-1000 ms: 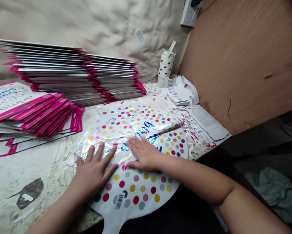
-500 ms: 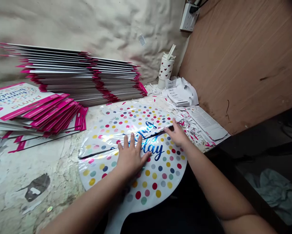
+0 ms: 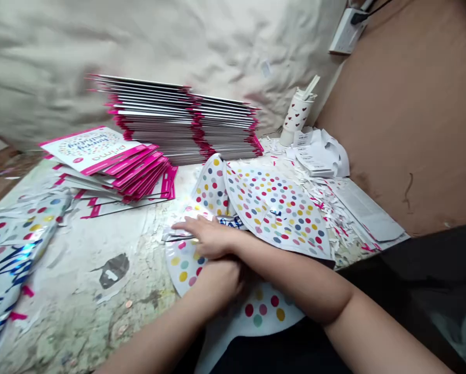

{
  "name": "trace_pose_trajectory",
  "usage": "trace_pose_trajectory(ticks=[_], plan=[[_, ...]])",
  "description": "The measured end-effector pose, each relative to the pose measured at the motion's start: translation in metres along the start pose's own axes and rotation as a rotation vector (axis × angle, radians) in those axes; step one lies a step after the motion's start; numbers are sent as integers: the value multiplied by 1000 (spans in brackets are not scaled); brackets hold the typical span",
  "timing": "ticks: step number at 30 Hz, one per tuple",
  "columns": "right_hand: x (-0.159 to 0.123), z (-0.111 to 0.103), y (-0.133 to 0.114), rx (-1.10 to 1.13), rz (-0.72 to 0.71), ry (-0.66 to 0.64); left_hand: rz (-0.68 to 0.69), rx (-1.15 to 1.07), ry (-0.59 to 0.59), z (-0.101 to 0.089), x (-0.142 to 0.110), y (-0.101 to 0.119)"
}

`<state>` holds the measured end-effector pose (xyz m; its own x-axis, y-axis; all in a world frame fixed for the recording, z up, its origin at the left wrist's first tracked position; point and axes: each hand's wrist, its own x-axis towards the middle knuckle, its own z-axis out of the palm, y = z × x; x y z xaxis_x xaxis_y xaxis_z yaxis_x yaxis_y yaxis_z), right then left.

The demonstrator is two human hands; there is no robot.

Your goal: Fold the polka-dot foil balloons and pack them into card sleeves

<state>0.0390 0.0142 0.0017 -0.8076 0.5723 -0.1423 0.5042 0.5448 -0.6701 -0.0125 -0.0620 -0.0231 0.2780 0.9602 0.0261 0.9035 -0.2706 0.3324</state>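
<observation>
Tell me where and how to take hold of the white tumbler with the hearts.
Grip the tumbler around mid-body, coming in level from the front left. It stands upright and looks round, so a wrapping grip should suit. The paper strips crowd its front right, and the pale sticks poking from its top would make a grip from above awkward.

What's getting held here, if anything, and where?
It can't be told: the right hand lies open on the spotty sheet near its fold, and the left hand is curled over its middle, fingers hidden.
</observation>
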Motion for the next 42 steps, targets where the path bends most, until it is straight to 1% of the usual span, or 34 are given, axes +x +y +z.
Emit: trace_pose_trajectory(ticks=[2, 3, 4, 6, 7, 9, 10, 11, 12, 14, 15, 16, 17, 18, 19, 21, 22, 24, 25, 26, 27, 28, 29, 30, 31, 32, 33, 34, 35, 36, 37, 38, 40, 42], plan=[[-1, -5, 12, 49, -31, 122, 132, 46, -18, -21, -18, -23], [-2, -5, 16, 56, -33, 175, 210, 107, 5, -30, -24, -38], [-3, -5, 20, 51, -31, 202, 265, 194, 59, -39, -27, -55], [-4, -1, 23, 28, -45, 220, 323, 401, 184, -54, -25, -91], [-3, 1, 24, 21, -62, 232, 337, 485, 198, -60, -22, -108], [-1, 8, 23, 8, -84, 281, 371, 608, 145, -71, -13, -131], [1, 11, 22, -1, -83, 323, 381, 651, 118, -76, -9, -136], [4, 16, 21, -10, -76, 373, 380, 686, 112, -81, -7, -136], [7, 21, 20, -14, -64, 428, 366, 713, 136, -85, -5, -132], [16, 29, 18, -4, -46, 536, 319, 715, 243, -87, -8, -114], [19, 32, 18, 13, -47, 587, 314, 681, 280, -84, -10, -104], [21, 31, 19, 38, -55, 638, 327, 629, 291, -78, -14, -95], [19, 26, 23, 70, -68, 693, 346, 570, 278, -69, -17, -88], [15, 17, 30, 107, -80, 755, 356, 516, 250, -58, -20, -83], [6, 3, 40, 146, -86, 829, 344, 473, 214, -47, -23, -82], [-22, -37, 68, 221, -71, 1013, 252, 409, 140, -27, -26, -87], [-40, -60, 84, 250, -41, 1141, 188, 379, 104, -20, -26, -91], [-79, -104, 113, 277, 16, 1362, 88, 299, 30, -15, -26, -98], [-98, -120, 123, 279, 36, 1521, 52, 251, 6, -16, -25, -99], [-114, -130, 128, 259, 51, 1690, 23, 194, -4, -19, -24, -98], [-128, -134, 128, 205, 65, 1772, -6, 120, 3, -23, -24, -95], [-138, -130, 123, 123, 66, 1791, -39, 21, 16, -28, -23, -91], [-144, -120, 114, 13, 42, 1716, -88, -118, 20, -32, -24, -84], [-147, -104, 102, -109, -10, 1559, -160, -308, 6, -37, -25, -76], [-148, -85, 88, -226, -98, 1369, -252, -547, -40, -40, -27, -68], [-146, -63, 75, -333, -212, 1159, -355, -817, -118, -42, -30, -58], [-143, -42, 63, -410, -315, 1004, -454, -1087, -220, -42, -34, -49], [-139, -21, 54, -464, -372, 895, -536, -1325, -331, -42, -38, -40], [-135, -3, 48, -503, -399, 816, -601, -1495, -420, -41, -42, -33], [-132, 11, 45, -518, -394, 763, -654, -1589, -479, -39, -45, -26], [-129, 20, 44, -507, -378, 707, -701, -1621, -509, -37, -48, -21], [-128, 26, 45, -473, -363, 641, -748, -1618, -514, -36, -50, -17], [-129, 25, 50, -346, -340, 495, -837, -1580, -496, -34, -51, -13], [-132, 16, 54, -202, -322, 357, -897, -1572, -472, -33, -49, -13]])
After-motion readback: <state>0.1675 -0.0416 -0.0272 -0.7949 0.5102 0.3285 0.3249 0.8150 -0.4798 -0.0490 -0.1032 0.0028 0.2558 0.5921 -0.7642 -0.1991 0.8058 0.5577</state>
